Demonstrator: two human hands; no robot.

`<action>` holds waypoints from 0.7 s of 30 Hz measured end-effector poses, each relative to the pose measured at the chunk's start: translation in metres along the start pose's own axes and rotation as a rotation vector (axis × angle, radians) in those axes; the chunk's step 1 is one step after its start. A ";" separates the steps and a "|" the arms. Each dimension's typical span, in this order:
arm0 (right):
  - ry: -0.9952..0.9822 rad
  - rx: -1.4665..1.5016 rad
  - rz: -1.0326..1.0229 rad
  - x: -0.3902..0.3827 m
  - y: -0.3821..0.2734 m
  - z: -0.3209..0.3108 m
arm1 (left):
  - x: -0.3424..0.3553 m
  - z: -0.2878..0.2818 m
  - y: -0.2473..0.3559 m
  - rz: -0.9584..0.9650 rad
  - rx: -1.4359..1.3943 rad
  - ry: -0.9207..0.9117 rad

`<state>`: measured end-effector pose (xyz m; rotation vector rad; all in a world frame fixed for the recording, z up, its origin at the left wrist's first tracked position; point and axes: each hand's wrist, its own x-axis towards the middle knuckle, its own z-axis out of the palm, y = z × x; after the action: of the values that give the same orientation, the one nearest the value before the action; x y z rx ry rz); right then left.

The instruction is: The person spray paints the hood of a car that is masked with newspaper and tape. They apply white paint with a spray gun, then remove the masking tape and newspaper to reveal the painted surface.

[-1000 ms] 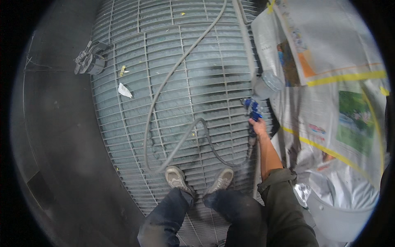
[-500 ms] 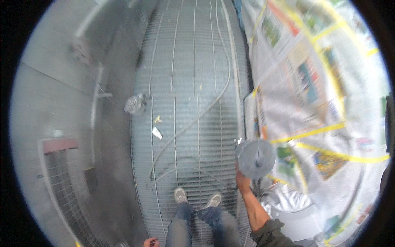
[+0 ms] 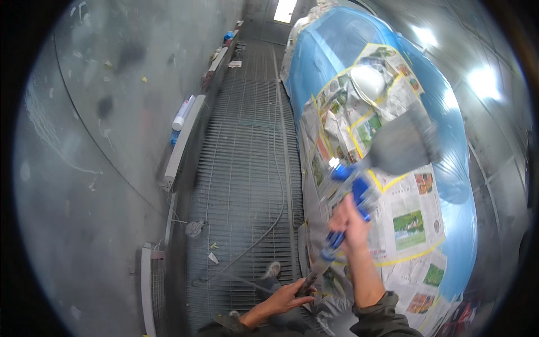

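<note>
My right hand (image 3: 352,230) is wrapped round the grip of a spray gun (image 3: 359,188) with blue parts; its big grey cup (image 3: 398,143) tilts to the upper right, smeared by motion. Below the grip, my left hand (image 3: 281,300) has its thumb and fingers about the air hose (image 3: 312,276) where it runs down from the gun. Behind the gun lies a car body masked with newspaper (image 3: 426,191), yellow tape and blue plastic film (image 3: 457,224). A white rounded housing (image 3: 368,83), like a side mirror, stands out of the paper.
A slatted metal floor (image 3: 241,146) runs ahead, with a hose (image 3: 281,194), a crumpled wad (image 3: 194,228) and a white scrap (image 3: 213,258) on it. On the left, a wall ledge (image 3: 188,135) carries a spray can (image 3: 183,112). Bright lamps (image 3: 484,83) shine at the right.
My view has swung up and along the car. The right hand has raised the spray gun and tilted it over. My left hand has come from the lower edge to the hose.
</note>
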<state>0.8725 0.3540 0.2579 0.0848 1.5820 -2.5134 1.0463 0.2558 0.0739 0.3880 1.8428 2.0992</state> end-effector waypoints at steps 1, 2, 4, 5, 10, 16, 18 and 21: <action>-0.046 0.022 -0.023 0.020 -0.029 0.010 | 0.015 -0.003 0.007 -0.018 -0.202 -0.052; -0.052 0.018 -0.081 0.041 -0.060 0.025 | 0.031 -0.010 0.020 0.106 -0.107 0.031; -0.242 -0.011 -0.192 0.100 -0.116 0.033 | 0.062 -0.030 0.040 0.100 -0.012 0.113; -0.316 -0.089 -0.301 0.124 -0.154 0.035 | 0.077 -0.035 0.046 0.085 0.063 0.133; -0.490 -0.027 -0.369 0.248 -0.290 0.079 | 0.117 -0.107 0.032 -0.073 0.467 0.261; -0.735 -0.093 -0.425 0.405 -0.369 0.122 | 0.214 -0.174 0.011 -0.105 0.357 0.947; -0.592 -0.139 -0.544 0.455 -0.376 0.130 | 0.264 -0.196 0.030 -0.024 0.071 1.037; -0.448 -0.223 -0.651 0.521 -0.373 0.161 | 0.332 -0.235 0.053 0.129 -0.311 1.035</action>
<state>0.3017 0.3083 0.5879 -1.1005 1.8696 -2.4624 0.6455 0.1736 0.0937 -0.8342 1.8661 2.9100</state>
